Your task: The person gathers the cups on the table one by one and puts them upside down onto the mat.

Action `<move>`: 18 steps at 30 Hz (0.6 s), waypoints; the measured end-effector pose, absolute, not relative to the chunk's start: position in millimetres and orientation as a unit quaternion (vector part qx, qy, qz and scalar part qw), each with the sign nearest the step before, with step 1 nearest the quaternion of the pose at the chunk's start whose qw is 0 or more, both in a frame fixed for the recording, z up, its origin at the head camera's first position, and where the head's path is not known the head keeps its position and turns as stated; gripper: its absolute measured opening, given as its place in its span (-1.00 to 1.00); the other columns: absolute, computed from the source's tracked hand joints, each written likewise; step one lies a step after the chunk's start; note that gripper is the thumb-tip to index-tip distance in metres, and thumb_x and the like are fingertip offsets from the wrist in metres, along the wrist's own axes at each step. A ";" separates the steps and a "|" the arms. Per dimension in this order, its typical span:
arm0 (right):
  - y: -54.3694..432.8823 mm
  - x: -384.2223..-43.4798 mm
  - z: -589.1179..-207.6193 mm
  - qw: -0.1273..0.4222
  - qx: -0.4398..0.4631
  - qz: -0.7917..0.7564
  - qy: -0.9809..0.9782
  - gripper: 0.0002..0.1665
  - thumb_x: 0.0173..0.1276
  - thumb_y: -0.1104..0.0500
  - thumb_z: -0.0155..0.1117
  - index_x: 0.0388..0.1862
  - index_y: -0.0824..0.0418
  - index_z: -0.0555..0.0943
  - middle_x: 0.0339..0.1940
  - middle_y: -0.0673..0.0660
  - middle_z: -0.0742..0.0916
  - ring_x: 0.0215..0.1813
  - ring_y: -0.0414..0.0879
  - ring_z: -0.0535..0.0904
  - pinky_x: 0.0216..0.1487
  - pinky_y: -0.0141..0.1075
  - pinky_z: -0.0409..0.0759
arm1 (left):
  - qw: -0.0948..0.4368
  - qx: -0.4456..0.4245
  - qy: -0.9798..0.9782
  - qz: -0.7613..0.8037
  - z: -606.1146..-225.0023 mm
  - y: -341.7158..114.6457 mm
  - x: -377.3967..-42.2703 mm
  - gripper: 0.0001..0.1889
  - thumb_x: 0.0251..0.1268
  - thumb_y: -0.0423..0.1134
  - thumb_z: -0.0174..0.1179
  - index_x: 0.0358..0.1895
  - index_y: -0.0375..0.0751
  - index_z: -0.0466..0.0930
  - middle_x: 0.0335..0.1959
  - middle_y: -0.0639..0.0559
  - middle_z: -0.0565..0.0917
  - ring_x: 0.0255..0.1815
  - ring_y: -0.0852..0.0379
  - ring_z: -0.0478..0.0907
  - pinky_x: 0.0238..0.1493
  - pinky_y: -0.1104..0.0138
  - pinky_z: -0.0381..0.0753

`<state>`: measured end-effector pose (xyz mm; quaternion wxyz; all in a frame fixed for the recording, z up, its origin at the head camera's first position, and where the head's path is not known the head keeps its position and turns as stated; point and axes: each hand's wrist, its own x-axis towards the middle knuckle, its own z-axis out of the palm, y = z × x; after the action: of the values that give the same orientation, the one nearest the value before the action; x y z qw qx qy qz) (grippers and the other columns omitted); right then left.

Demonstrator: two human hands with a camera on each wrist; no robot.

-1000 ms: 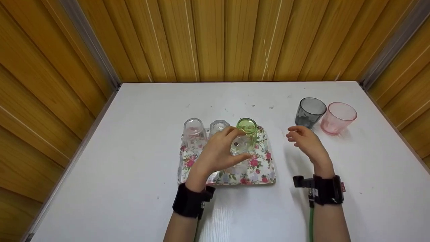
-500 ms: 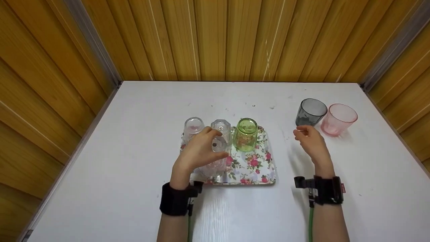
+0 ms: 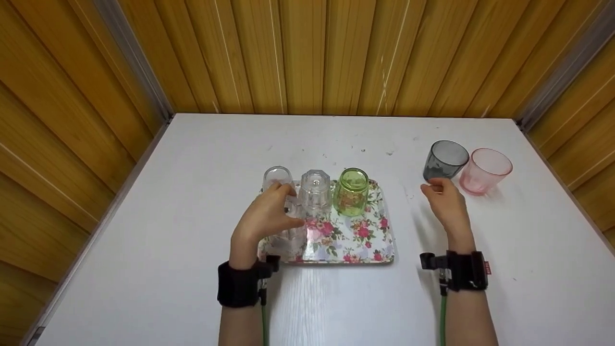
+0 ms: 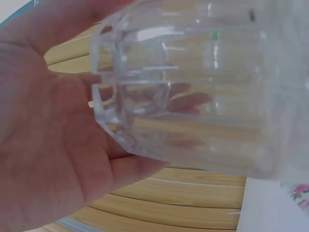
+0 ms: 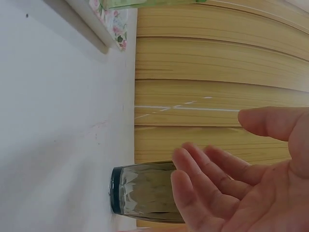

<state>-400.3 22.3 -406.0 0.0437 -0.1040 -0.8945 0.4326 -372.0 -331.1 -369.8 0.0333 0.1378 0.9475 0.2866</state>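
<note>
In the head view my left hand holds a faceted clear glass upside down over the front left of a flowered tray. The left wrist view has the thumb and fingers around the base end of this clear glass. Along the tray's back stand another clear glass, partly behind that hand, a second clear glass and a green glass, all mouth down. My right hand, loosely curled and holding nothing, hovers in front of an upright grey glass.
Right of the grey glass stands a pink glass, mouth up and close beside it. Everything is on a white table with wood-patterned panels behind and at the sides.
My left hand has carried the clear glass leftward across the tray, uncovering the green glass and the middle clear one. The right hand has shifted slightly, its fingers drawn in a little more.
</note>
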 end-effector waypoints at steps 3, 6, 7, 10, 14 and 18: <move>24.1 -403.7 -412.9 0.085 -0.127 0.436 -0.887 -0.34 0.33 -0.02 0.02 0.22 0.43 0.27 0.09 0.38 0.51 0.13 0.18 0.42 0.09 -0.10 0.38 | 0.042 0.127 0.948 0.288 -369.9 -334.1 -371.7 -0.42 -0.19 -0.13 0.42 0.00 -0.18 0.46 0.00 -0.02 0.43 -0.12 -0.03 0.51 -0.07 0.17 0.52; 25.4 -411.7 -419.4 0.136 -0.144 0.432 -0.880 -0.32 0.28 0.02 0.12 0.20 0.46 0.25 0.08 0.39 0.49 0.13 0.19 0.39 0.13 -0.06 0.33 | 0.044 0.117 0.950 0.288 -369.0 -337.5 -371.3 -0.40 -0.18 -0.14 0.41 0.03 -0.20 0.45 -0.02 -0.03 0.45 -0.14 -0.03 0.50 -0.09 0.17 0.53; 26.0 -414.8 -422.0 0.150 -0.150 0.429 -0.878 -0.30 0.26 0.02 0.14 0.20 0.46 0.23 0.08 0.40 0.47 0.14 0.20 0.38 0.14 -0.04 0.31 | 0.045 0.114 0.950 0.287 -368.7 -338.5 -371.1 -0.40 -0.18 -0.14 0.41 0.04 -0.20 0.45 -0.03 -0.03 0.45 -0.16 -0.02 0.50 -0.12 0.17 0.53; 28.6 -422.8 -430.8 0.172 -0.172 0.420 -0.875 -0.21 0.21 -0.01 0.19 0.22 0.46 0.17 0.11 0.42 0.40 0.15 0.24 0.33 0.15 0.02 0.28 | 0.047 0.105 0.952 0.283 -368.4 -341.3 -370.2 -0.40 -0.16 -0.16 0.40 0.05 -0.21 0.44 -0.08 -0.05 0.47 -0.22 0.01 0.48 -0.18 0.19 0.52; 32.2 -431.6 -439.8 0.192 -0.198 0.415 -0.867 -0.10 0.14 -0.03 0.27 0.25 0.44 0.10 0.16 0.43 0.32 0.19 0.28 0.28 0.19 0.05 0.25 | 0.054 0.097 0.953 0.283 -368.5 -343.7 -368.6 -0.41 -0.16 -0.17 0.40 0.04 -0.20 0.43 -0.08 -0.06 0.48 -0.25 0.02 0.46 -0.20 0.19 0.51; 35.9 -441.4 -440.7 0.225 -0.211 0.410 -0.858 -0.01 0.07 -0.07 0.33 0.27 0.42 0.08 0.20 0.43 0.29 0.24 0.25 0.25 0.23 0.04 0.24 | 0.056 0.094 0.953 0.282 -368.3 -344.0 -369.0 -0.42 -0.16 -0.18 0.41 0.03 -0.20 0.43 -0.09 -0.06 0.48 -0.23 0.01 0.46 -0.18 0.18 0.52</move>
<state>-441.4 35.9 -440.7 0.2251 -0.2109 -0.8584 0.4100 -369.0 -344.0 -368.3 0.0565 0.0941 0.9531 0.2822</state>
